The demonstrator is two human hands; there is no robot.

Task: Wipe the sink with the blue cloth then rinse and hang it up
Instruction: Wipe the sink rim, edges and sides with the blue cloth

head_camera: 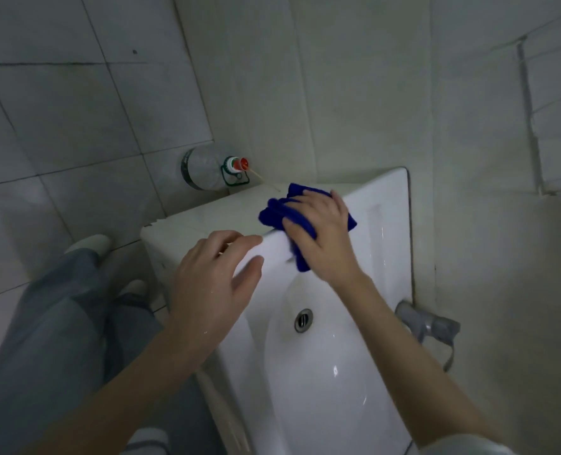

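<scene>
Blue cloth (pixel 277 210), bunched, lies on the flat rim of the sink (pixel 384 218), one fold trailing toward the basin. Right hand (pixel 321 234) presses it down, fingers (pixel 308 200) spread and extended, not clenched round it. Left hand (pixel 213 280) is released at the outer rim, holding nothing. Assessment: cloth soft, light, probably damp; glazed ceramic slick. Gather the bunched folds into the palm for rinsing.

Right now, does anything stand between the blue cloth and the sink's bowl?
Nothing visible does. The right hand presses the cloth on the sink rim, and the bowl down to the drain lies bare. The left hand is at the rim's side edge, beside that path, not across it.
</scene>
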